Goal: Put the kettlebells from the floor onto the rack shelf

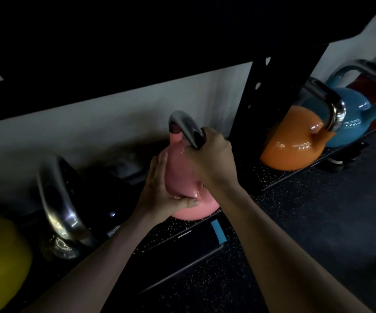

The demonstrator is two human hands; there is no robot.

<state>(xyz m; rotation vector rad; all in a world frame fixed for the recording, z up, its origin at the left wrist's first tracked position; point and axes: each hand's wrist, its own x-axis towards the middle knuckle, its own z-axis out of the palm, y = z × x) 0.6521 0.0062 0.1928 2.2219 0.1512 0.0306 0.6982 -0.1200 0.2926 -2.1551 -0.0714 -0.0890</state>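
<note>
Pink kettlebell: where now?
Head view centre, at the shelf edge between the black kettlebell and the orange kettlebell; right hand grips its handle, left hand on its side.

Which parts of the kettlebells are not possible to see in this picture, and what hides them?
All in the head view:
1. The pink kettlebell: the right hand covers part of its handle, the left hand its left side.
2. The orange kettlebell: its left part is behind the rack upright.
3. The yellow kettlebell: cut off by the left edge.
4. The red kettlebell: mostly behind the blue kettlebell.
5. The black kettlebell: its body is lost in shadow.
</note>
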